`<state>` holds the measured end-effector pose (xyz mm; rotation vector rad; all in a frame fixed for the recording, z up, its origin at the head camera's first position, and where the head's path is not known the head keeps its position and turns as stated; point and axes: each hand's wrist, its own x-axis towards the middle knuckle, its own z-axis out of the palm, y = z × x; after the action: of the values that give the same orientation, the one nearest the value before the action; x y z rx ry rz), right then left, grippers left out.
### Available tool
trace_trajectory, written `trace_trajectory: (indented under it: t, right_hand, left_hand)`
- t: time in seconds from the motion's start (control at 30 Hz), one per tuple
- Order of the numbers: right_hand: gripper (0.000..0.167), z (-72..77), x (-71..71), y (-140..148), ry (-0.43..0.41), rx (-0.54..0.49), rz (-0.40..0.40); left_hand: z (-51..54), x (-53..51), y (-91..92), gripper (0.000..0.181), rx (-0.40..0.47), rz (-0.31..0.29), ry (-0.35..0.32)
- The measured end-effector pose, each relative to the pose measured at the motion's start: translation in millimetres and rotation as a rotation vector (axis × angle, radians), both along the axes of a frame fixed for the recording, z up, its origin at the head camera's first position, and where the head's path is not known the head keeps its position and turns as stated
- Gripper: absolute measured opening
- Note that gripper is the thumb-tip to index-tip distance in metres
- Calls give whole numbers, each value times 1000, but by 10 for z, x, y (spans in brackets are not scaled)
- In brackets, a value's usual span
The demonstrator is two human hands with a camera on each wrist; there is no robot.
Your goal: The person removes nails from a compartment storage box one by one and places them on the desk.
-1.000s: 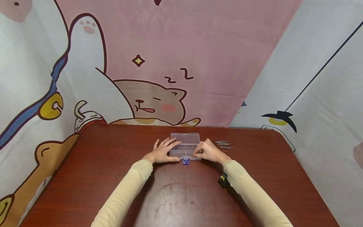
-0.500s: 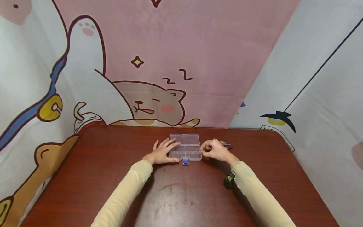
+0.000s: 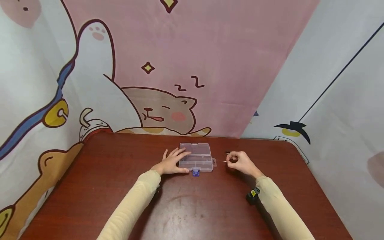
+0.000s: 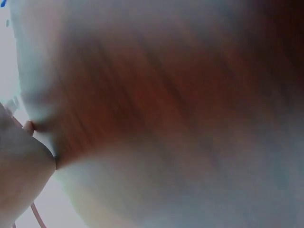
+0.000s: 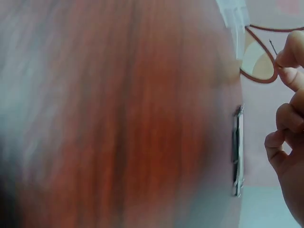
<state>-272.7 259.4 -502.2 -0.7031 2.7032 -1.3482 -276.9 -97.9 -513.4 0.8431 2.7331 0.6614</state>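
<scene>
A clear plastic compartment box (image 3: 187, 165) lies on the table with its lid (image 3: 199, 149) folded back and a blue latch (image 3: 196, 172) at the front. My left hand (image 3: 169, 164) rests at its left side, fingers spread and straight, thumb by the front edge. To the right of the box, my right hand (image 3: 243, 164) pinches a thin metal nail (image 5: 272, 46) between thumb and fingertips. Other nails (image 5: 239, 152) lie in a small pile on the table, mostly hidden behind that hand in the head view. In the left wrist view only part of the left hand (image 4: 23, 171) shows.
The brown wooden table (image 3: 180, 206) extends around the box. A cloth with cartoon animals (image 3: 210, 83) hangs behind its back edge and along both sides. A clear hanging tab (image 3: 214, 162) sticks out from the box's right end.
My right hand has moved right, from over the box's front compartments to the table near the pile, still pinching something thin. The left hand has stayed in place.
</scene>
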Motion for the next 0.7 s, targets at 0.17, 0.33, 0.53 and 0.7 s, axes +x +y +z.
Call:
trace_trajectory:
  t: [0.17,0.33,0.53,0.7]
  right_hand:
    - [8,-60,3,109,-14,40,-39]
    - [3,-104,-22,241,-15,67,-63]
    - [2,-99,-41,381,-8,139,-90]
    - [5,-73,-40,466,13,186,-101]
  left_hand:
    - [12,37,-9,81,52,0,15]
    - [26,66,-30,84,92,0,7]
    - [46,108,-103,79,151,1,2]
    - [15,111,-163,75,183,-12,-10]
